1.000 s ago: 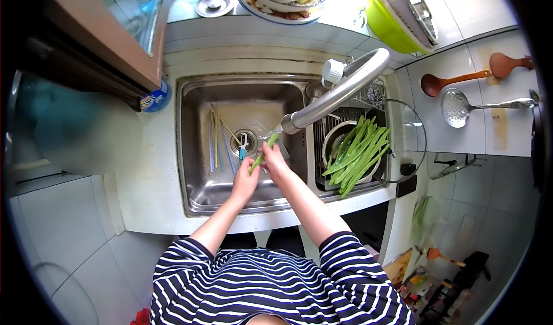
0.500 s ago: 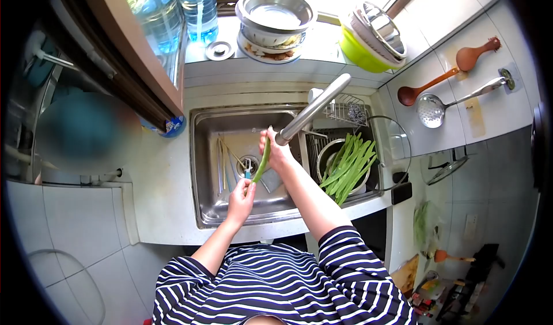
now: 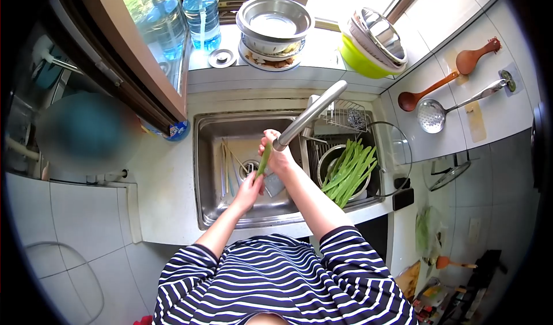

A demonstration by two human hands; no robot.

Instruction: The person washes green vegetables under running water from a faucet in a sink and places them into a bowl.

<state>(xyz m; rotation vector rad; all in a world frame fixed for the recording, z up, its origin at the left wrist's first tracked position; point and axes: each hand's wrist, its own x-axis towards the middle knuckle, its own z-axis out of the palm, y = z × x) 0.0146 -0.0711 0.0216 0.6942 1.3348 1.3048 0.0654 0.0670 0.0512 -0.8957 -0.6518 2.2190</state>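
A green bean pod (image 3: 264,159) is held between my two hands over the left sink basin (image 3: 218,130). My left hand (image 3: 249,191) is closed on its lower end. Around its upper part, close to the mouth of the metal faucet (image 3: 311,114), my right hand (image 3: 278,152) is closed. Several thin sticks or straws (image 3: 224,166) lie in the basin, left of the drain, which my left hand partly covers. To the right, a pile of green pods (image 3: 350,172) rests across a metal bowl (image 3: 328,161) in the right basin.
A glass lid (image 3: 408,152) stands right of the basins. Stacked bowls (image 3: 275,19), a green basin (image 3: 363,60) and a blue water bottle (image 3: 203,22) are on the windowsill. A skimmer (image 3: 431,116) and a brown ladle (image 3: 409,100) hang on the right wall.
The view has tilted up towards the window. The pod has turned more upright, and my left hand has moved up along it since the previous frame, closer to my right hand.
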